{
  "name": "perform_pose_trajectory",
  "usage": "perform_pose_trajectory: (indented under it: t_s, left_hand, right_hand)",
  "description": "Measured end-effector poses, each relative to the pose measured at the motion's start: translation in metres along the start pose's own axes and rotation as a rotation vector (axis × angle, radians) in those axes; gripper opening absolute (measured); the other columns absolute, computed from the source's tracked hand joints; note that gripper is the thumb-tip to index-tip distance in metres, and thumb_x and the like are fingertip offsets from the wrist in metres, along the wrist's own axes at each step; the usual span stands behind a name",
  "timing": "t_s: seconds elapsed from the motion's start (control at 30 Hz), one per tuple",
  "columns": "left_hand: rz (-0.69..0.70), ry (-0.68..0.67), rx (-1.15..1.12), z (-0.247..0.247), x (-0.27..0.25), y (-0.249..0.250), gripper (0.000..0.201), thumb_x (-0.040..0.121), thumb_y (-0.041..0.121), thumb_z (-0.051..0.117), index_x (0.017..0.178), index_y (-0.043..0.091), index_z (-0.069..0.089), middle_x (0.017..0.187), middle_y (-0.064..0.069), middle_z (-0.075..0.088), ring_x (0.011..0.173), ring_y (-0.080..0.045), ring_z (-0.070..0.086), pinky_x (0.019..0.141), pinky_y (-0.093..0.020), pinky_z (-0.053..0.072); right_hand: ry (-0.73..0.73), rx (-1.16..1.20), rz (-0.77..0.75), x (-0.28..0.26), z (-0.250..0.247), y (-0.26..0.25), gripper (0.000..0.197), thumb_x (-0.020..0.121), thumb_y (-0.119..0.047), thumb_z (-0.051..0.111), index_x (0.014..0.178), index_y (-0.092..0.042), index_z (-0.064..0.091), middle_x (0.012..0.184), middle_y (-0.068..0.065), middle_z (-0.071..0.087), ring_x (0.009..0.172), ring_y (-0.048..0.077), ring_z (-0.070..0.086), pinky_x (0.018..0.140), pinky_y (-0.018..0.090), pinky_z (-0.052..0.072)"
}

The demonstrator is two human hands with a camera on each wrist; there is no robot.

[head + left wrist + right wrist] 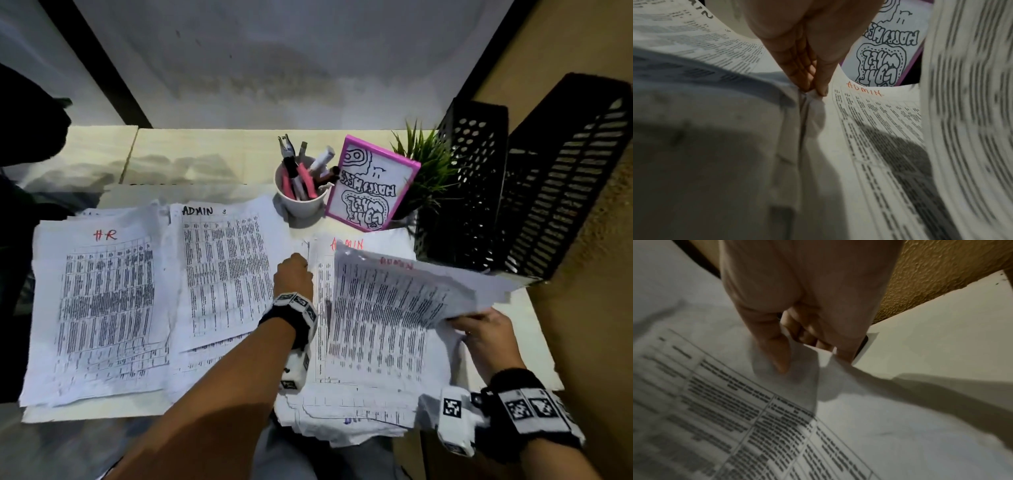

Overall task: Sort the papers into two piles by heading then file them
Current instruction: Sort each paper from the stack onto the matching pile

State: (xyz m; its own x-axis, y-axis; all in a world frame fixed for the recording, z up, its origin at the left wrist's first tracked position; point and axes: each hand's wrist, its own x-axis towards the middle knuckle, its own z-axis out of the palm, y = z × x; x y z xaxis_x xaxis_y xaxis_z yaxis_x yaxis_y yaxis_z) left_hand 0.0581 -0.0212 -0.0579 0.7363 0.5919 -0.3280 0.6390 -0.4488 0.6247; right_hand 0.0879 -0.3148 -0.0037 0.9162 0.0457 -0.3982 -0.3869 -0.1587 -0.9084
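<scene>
An HR-headed pile [102, 308] lies at the left of the desk, with a black ADMIN-headed pile [222, 267] beside it. At the right lies a third stack whose top sheet [346, 244] [865, 113] is headed ADMIN in red. My left hand [303, 257] [816, 92] pinches a crumpled upper left corner of that stack between thumb and fingers. My right hand [459, 323] [795, 356] pinches the right edge of a printed sheet [394, 308] [756, 418] and holds it lifted and tilted above the stack. This sheet also has a red heading, which is blurred.
Behind the papers stand a white cup of pens [301, 202], a pink-framed drawing [371, 185] and a small green plant [428, 164]. Two black mesh file holders [479, 192] [565, 178] stand at the back right against a tan wall. The desk's front edge [68, 416] is close.
</scene>
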Motion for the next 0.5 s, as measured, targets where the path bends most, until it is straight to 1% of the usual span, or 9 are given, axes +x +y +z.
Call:
perform_pose_trajectory:
  t_s: [0.07,0.1,0.2,0.27,0.3,0.37,0.4,0.43,0.5]
  left_hand:
    - [0.027,0.013,0.033,-0.001,-0.002,0.001,0.014,0.087,0.004,0.051,0.094,0.000,0.062,0.094,-0.019,0.066,0.085,-0.035,0.063,0.067,-0.036,0.050]
    - [0.046,0.021,0.042,-0.001,-0.002,0.000,0.014,0.088,0.005,0.050,0.091,0.000,0.062,0.090,-0.018,0.066,0.080,-0.034,0.062,0.061,-0.032,0.045]
    - [0.106,0.032,0.076,-0.006,-0.003,-0.003,0.019,0.091,0.010,0.048,0.085,0.005,0.065,0.078,-0.013,0.066,0.068,-0.028,0.056,0.052,-0.025,0.030]
    - [0.157,0.051,0.069,-0.011,-0.008,-0.003,0.023,0.093,0.011,0.048,0.095,0.010,0.070,0.086,-0.012,0.071,0.074,-0.028,0.061,0.057,-0.027,0.041]
    - [0.181,0.075,0.018,-0.015,-0.012,-0.001,0.024,0.093,0.010,0.049,0.101,0.012,0.071,0.095,-0.011,0.072,0.082,-0.028,0.065,0.066,-0.031,0.049]
    - [0.230,0.097,-0.201,-0.023,-0.024,0.004,0.026,0.092,0.003,0.049,0.107,0.012,0.068,0.116,-0.007,0.067,0.101,-0.025,0.063,0.087,-0.034,0.050]
    - [0.269,0.086,-0.292,-0.026,-0.031,0.006,0.029,0.091,-0.001,0.047,0.108,0.012,0.067,0.117,-0.003,0.065,0.104,-0.023,0.062,0.091,-0.033,0.049]
    - [0.311,0.053,-0.334,-0.030,-0.040,0.007,0.033,0.092,-0.004,0.045,0.107,0.017,0.065,0.112,0.002,0.065,0.101,-0.023,0.063,0.087,-0.033,0.050]
    - [0.381,-0.017,-0.382,-0.037,-0.058,0.008,0.040,0.095,0.000,0.042,0.094,0.036,0.057,0.102,0.009,0.067,0.085,-0.019,0.067,0.070,-0.034,0.053]
  right_hand:
    - [-0.019,0.069,0.019,0.002,0.003,-0.005,0.031,0.072,0.028,0.051,0.087,0.004,0.064,0.068,-0.002,0.073,0.062,0.011,0.069,0.056,0.020,0.055]
    - [-0.052,0.117,0.040,0.003,0.004,-0.007,0.034,0.073,0.026,0.050,0.091,0.001,0.063,0.075,0.001,0.074,0.067,0.015,0.070,0.059,0.024,0.057]
    - [-0.113,0.167,0.086,0.000,0.010,-0.015,0.026,0.071,0.017,0.059,0.091,0.000,0.061,0.078,0.006,0.073,0.070,0.018,0.070,0.057,0.025,0.056]
    - [-0.126,0.193,0.110,-0.002,0.016,-0.018,0.032,0.059,0.000,0.073,0.089,0.003,0.063,0.075,0.007,0.073,0.069,0.017,0.069,0.056,0.024,0.055]
    - [-0.126,0.209,0.129,-0.002,0.019,-0.018,0.036,0.055,-0.004,0.074,0.089,0.003,0.064,0.077,0.009,0.073,0.070,0.018,0.069,0.056,0.025,0.055]
    - [-0.112,0.242,0.137,-0.004,0.024,-0.020,0.035,0.054,-0.003,0.072,0.088,0.002,0.065,0.076,0.008,0.072,0.068,0.018,0.068,0.056,0.024,0.055]
    - [-0.107,0.250,0.131,-0.005,0.027,-0.021,0.037,0.052,-0.003,0.073,0.087,0.002,0.065,0.073,0.007,0.072,0.066,0.016,0.069,0.055,0.022,0.054]
    - [-0.094,0.255,0.125,-0.005,0.029,-0.022,0.037,0.050,-0.003,0.074,0.085,0.002,0.064,0.069,0.005,0.072,0.062,0.015,0.069,0.053,0.020,0.053]
    - [-0.071,0.289,0.106,-0.005,0.033,-0.022,0.023,0.062,0.010,0.067,0.082,0.003,0.059,0.063,0.003,0.070,0.058,0.014,0.067,0.050,0.018,0.052]
